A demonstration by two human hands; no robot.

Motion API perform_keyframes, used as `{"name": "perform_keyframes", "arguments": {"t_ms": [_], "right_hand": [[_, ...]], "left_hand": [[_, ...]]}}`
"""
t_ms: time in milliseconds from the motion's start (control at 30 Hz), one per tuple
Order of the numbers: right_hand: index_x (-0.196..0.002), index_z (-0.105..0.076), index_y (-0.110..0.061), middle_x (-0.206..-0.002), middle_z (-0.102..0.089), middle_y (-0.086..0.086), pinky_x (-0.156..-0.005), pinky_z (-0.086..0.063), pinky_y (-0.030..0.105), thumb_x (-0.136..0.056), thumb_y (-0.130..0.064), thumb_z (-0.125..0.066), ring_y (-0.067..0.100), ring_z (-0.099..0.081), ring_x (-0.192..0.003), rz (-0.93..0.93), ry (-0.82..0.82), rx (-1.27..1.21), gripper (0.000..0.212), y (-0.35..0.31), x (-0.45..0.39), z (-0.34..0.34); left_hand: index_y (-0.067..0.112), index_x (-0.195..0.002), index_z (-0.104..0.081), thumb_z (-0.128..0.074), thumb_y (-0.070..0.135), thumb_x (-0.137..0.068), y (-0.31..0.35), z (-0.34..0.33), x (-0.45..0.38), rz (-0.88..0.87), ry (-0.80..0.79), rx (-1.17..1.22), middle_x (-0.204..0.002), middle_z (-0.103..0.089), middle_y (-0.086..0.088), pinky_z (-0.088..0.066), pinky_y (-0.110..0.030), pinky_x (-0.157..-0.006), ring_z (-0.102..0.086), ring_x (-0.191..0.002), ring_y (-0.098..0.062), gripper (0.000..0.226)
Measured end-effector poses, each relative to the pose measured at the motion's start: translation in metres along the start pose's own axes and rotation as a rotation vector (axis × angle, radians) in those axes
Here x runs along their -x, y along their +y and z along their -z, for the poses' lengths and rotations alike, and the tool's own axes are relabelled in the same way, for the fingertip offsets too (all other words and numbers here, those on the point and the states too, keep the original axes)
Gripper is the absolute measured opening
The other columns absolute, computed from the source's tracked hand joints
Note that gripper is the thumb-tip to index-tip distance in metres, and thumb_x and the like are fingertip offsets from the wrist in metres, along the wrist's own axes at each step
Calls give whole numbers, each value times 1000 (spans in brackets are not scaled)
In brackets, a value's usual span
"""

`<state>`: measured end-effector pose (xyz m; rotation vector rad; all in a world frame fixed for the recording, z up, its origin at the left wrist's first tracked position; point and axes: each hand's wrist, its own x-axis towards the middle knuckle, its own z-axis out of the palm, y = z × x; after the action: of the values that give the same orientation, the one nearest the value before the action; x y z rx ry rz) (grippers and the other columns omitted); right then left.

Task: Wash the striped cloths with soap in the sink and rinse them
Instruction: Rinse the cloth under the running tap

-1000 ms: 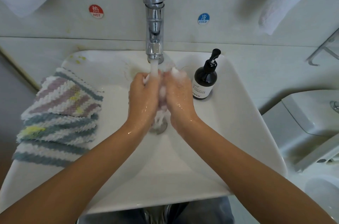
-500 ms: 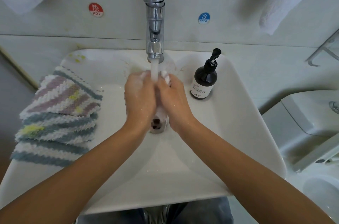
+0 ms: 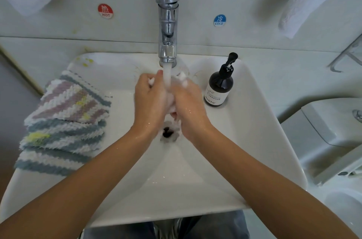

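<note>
A person is standing at a white sink (image 3: 244, 121), seen from above, with both arms reaching in from the bottom of the frame. At the centre, the left hand (image 3: 150, 99) and the right hand (image 3: 189, 101) are pressing together around a bunched white cloth (image 3: 171, 99), fingers curled and gripping it directly beneath the stream running from the chrome tap (image 3: 168, 23). Holding it there is letting the water pass through the fabric and fall straight to the drain (image 3: 167, 133) below. Whether this bundle is striped cannot be told. At the left of the frame, a stack of striped cloths (image 3: 62, 121) is resting on the sink's rim, apart from the water, probably waiting for washing. To the right of the hands, a dark pump soap bottle (image 3: 219, 86) is standing upright on the rim, close enough to reach. Red hot and blue cold stickers are flanking the tap on the wall.
</note>
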<state>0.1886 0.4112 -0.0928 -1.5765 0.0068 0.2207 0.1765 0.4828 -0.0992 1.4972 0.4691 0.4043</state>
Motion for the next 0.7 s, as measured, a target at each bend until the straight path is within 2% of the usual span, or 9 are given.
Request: {"name": "perform_keyframes", "arguments": {"t_ms": [67, 133, 267, 333, 400, 467, 567, 633, 700], "right_hand": [[-96, -65, -18, -92, -71, 9, -53, -52, 33, -92, -23, -51, 23, -69, -77, -4, 50, -80, 15, -1, -2, 3], [-103, -64, -18, -100, -71, 16, -47, -47, 27, -91, -13, -50, 26, -68, -79, -13, 68, -168, 19, -2, -2, 8], [-88, -59, -25, -98, -71, 14, -52, -46, 26, -89, -8, -50, 21, -67, -77, 12, 68, -181, 19, -3, -3, 12], [-85, -59, -26, -93, -70, 10, -53, -46, 23, -90, -16, -55, 17, -65, -74, 0, 35, -152, 12, -1, -2, 9], [-87, -61, -27, -94, -69, 4, -61, -51, 29, -90, -30, -58, 17, -66, -80, -21, 23, -92, 6, 3, -2, 4], [-85, -64, -24, -88, -70, 0, -70, -55, 35, -90, -40, -58, 18, -69, -86, -27, -8, -47, 17, 7, -2, -1], [-87, -68, -22, -82, -73, -4, -68, -58, 27, -89, -50, -62, 8, -71, -82, -104, -60, -61, 28, 8, 1, -3], [-91, -68, -23, -89, -74, -1, -77, -60, 36, -85, -54, -62, 15, -72, -86, -133, -33, -22, 32, 10, -1, -4], [-92, -68, -23, -89, -74, 2, -81, -59, 47, -83, -53, -58, 21, -71, -86, -117, 37, 79, 34, 9, -3, -6]], "left_hand": [[23, -99, -49, -53, 40, -97, 0, -2, 5, -26, -65, -11, -87, -63, 2, -54, -26, -57, -64, -70, -7, 18], [25, -106, -46, -53, 38, -98, 0, -4, 10, -36, -124, 6, -95, -65, 1, -51, -21, -54, -67, -72, -3, 17], [21, -107, -49, -50, 36, -100, -4, -9, 16, -53, -121, 5, -92, -64, 1, -49, -15, -52, -66, -71, -1, 17], [21, -104, -52, -51, 39, -99, -6, -7, 14, -88, -81, -18, -90, -66, 2, -50, -18, -56, -66, -70, -2, 18], [26, -92, -55, -53, 40, -98, -8, -4, 11, -100, -39, -50, -84, -64, 7, -50, -23, -59, -64, -70, -1, 15], [25, -80, -56, -52, 39, -97, -8, -1, 7, -109, -1, -114, -76, -61, 9, -48, -27, -61, -61, -67, -4, 22], [10, -70, -56, -48, 35, -99, -3, 1, 5, -110, 58, -78, -64, -58, 4, -44, -29, -57, -56, -59, -9, 39], [1, -68, -52, -46, 37, -100, 0, 1, 5, -80, 78, -41, -61, -52, -4, -43, -32, -58, -51, -57, -12, 48], [1, -68, -52, -45, 37, -100, 1, 1, 5, -57, 66, -7, -61, -49, -7, -43, -34, -59, -49, -57, -15, 49]]}}
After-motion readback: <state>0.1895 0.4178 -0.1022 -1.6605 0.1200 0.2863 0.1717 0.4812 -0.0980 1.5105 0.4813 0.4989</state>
